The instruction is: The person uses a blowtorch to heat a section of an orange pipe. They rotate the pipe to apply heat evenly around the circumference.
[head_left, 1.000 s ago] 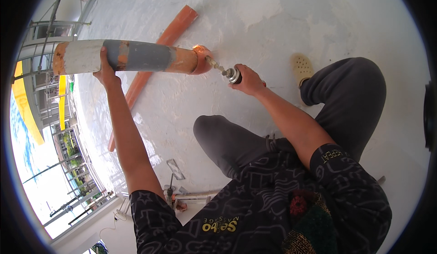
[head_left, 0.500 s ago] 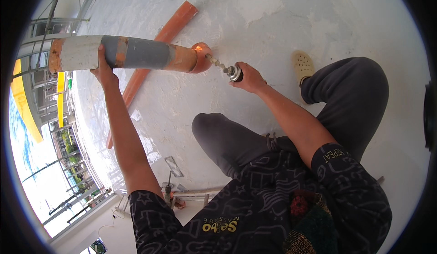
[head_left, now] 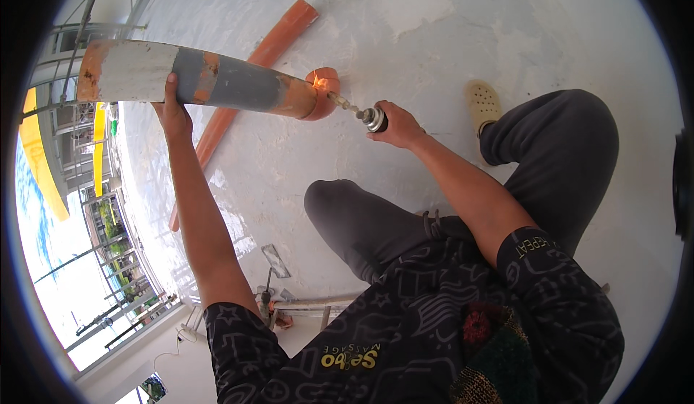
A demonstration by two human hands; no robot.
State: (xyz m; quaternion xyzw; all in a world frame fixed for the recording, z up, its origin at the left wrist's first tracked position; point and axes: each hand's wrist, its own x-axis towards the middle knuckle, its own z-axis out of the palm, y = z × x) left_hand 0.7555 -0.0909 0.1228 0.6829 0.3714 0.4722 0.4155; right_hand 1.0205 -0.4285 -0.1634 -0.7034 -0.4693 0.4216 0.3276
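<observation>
My left hand (head_left: 173, 115) is wrapped round a thick pipe (head_left: 242, 84) with grey, white and orange patches, holding it from below near its middle. On the pipe's right end sits an orange elbow fitting (head_left: 327, 86), with a flame licking at the joint. My right hand (head_left: 396, 124) grips a gas torch (head_left: 373, 119), a metal-topped canister whose nozzle points left at the fitting. The nozzle tip is close to the flame. Part of the canister is hidden inside my right hand.
A slimmer orange pipe (head_left: 283, 36) lies slantwise on the grey floor, passing behind the held pipe. A flat trowel-like tool (head_left: 275, 261) lies near my left elbow. My shoe (head_left: 483, 104) rests on the floor at right. Railings (head_left: 119, 252) run along the left.
The left end of the held pipe has risen a little, and the pipe now slopes more down to the right. The flame at the fitting looks larger.
</observation>
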